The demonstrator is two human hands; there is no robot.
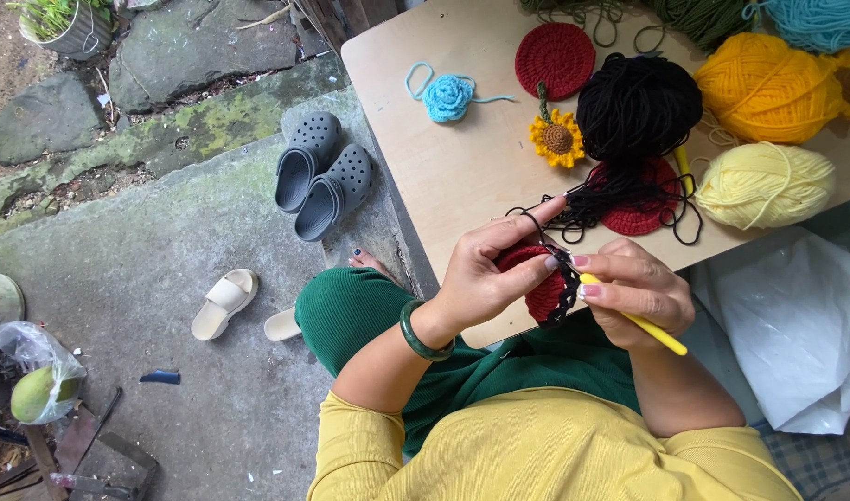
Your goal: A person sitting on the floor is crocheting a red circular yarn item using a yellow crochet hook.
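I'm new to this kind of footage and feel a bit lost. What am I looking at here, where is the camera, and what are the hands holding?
There is no machine here: a person works with two bare hands. The single picture comes from a camera worn on that person's head, looking down, so you see their arms and lap from above.

The left hand pinches a small red crocheted piece edged in black. The right hand holds a yellow crochet hook in a closed grip, its tip at the piece.

On the wooden table lie a black yarn ball, an orange yarn ball, a pale yellow yarn ball, a red crocheted disc, a crocheted sunflower and a blue crocheted rose. Grey clogs sit on the ground.
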